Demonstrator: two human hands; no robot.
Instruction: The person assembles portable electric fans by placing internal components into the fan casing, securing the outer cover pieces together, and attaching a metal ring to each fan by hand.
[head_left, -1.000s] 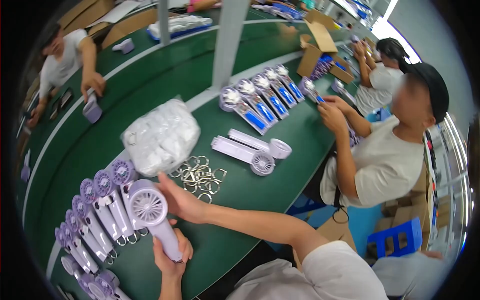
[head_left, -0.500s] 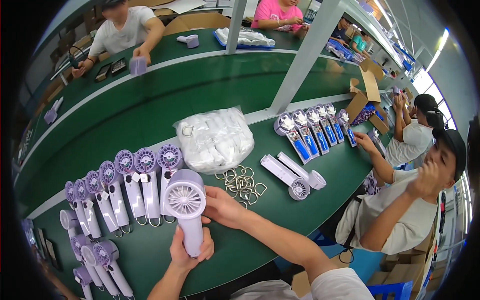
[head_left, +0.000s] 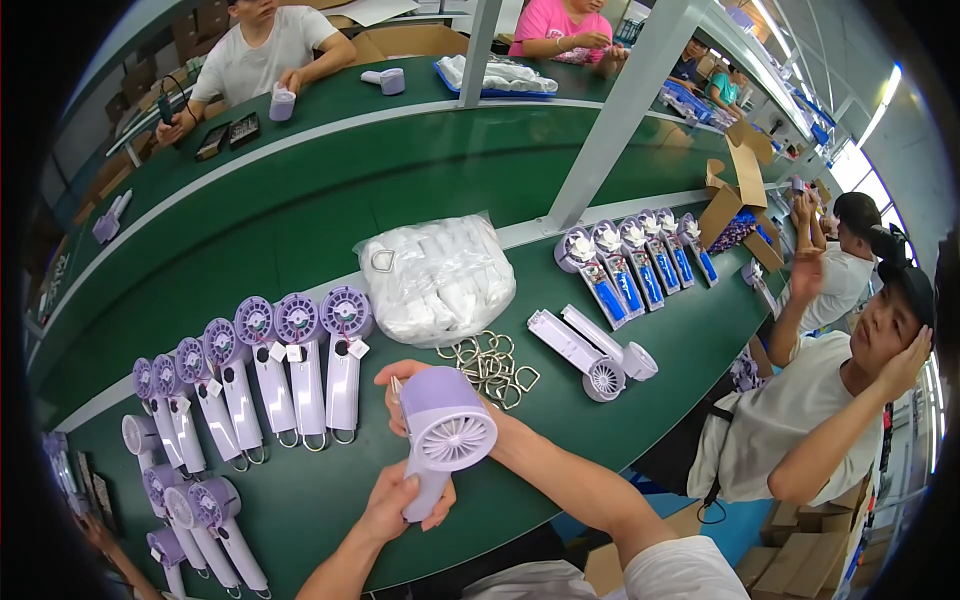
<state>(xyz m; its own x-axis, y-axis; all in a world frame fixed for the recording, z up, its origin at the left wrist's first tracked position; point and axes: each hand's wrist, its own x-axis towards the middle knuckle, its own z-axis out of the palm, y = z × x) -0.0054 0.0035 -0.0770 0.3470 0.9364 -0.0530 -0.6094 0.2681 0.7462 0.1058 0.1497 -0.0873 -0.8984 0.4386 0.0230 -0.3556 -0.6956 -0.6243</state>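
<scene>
A lilac handheld fan (head_left: 440, 405) is tilted in front of me, its round grille facing toward me and to the right. My left hand (head_left: 395, 503) is closed around its handle. My right hand (head_left: 393, 398) reaches behind the fan head, which hides most of it. Its fingers are bent at the head's left side, where a small shiny metal bit shows by the fingertips; I cannot make out what it belongs to. Metal D-rings (head_left: 492, 368) lie loose in a pile beyond my right wrist.
Rows of lilac fans (head_left: 268, 385) lie on the left of the green table. A clear bag of white parts (head_left: 437, 280) stands mid-table. Opened fan bodies with blue cells (head_left: 637, 275) and loose shells (head_left: 575, 350) lie right. A co-worker (head_left: 820, 400) sits at right; others work across a metal upright (head_left: 610, 130).
The fan has turned, its head shifting right and its grille swinging rightward. My right hand has moved behind the head to its left side. The co-worker at right has drawn a hand back from the opened fans.
</scene>
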